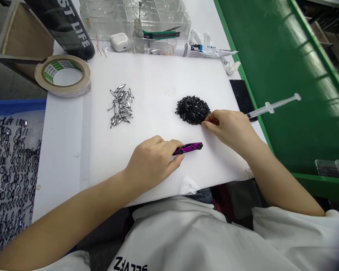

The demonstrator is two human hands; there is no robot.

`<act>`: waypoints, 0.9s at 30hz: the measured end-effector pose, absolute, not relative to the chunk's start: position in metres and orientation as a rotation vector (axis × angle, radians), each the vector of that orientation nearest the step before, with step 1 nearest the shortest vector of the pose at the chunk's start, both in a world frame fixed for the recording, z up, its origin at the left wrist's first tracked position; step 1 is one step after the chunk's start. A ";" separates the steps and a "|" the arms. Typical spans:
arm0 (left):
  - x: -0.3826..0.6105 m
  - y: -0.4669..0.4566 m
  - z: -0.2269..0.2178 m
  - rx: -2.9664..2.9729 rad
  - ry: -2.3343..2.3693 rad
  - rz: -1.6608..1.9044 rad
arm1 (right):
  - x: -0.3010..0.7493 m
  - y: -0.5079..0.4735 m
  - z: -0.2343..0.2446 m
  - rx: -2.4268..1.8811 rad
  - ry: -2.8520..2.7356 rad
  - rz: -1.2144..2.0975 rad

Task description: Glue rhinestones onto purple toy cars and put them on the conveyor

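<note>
- Green frame [282, 75]: largest item, runs along the right side of the table.
- White foam pad [155, 79]: on the table, both hands work over it.
- Left hand [152, 160]: gripping, thumb below and fingers above, closed around the left end of the car. Comes in from lower left.
- Right hand [233, 128]: comes in from the right, thumb and fingertips bunched low at the near right edge of the black pile. Can't tell if a piece is pinched; tips too small to read.
- Tape roll [73, 91]: lies flat at the pad's far left corner, well apart from both hands.
- Black pile [190, 109]: many tiny shiny pieces, right of pad centre, just beyond the car. Right hand is nearer to it.
- Clear pile [121, 106]: slim pointed pieces with dark outlines, left half of pad, untouched by either hand.
- Purple toy car [190, 148]: between the hands, nearer the person than the black pile. Long axis runs roughly left-right, right end tipped slightly away from the person. Free end sticks out rightward from the left grip; right fingertips are beyond it and a bit right, apart. Side with wheels shows; can't tell if it rests on the pad.
</note>
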State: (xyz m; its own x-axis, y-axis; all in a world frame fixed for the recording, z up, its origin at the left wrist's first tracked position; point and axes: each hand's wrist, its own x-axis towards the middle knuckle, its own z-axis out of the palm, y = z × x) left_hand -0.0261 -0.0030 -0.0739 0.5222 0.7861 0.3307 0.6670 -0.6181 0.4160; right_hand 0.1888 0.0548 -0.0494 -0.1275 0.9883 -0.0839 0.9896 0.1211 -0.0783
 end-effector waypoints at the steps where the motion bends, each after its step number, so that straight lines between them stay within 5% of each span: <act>1: -0.026 -0.003 -0.074 2.525 1.229 0.729 | 0.190 0.056 -0.050 2.043 2.356 -0.163; 11: -0.026 -0.003 -0.074 2.502 1.232 0.718 | 0.194 0.027 -0.048 1.917 2.892 -0.069; 17: -0.025 -0.004 -0.074 2.494 1.239 0.737 | 0.170 0.004 -0.053 1.199 3.488 0.179; 27: -0.025 -0.004 -0.076 2.510 1.245 0.753 | 0.170 0.004 -0.062 1.116 3.512 0.299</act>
State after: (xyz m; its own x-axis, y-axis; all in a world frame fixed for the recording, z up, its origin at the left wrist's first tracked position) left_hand -0.0251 -0.0043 -0.0761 0.5041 0.7936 0.3407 0.6700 -0.6083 0.4256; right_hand 0.1697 0.0045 -0.0625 -0.6811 0.4878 0.5461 0.5730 0.8194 -0.0172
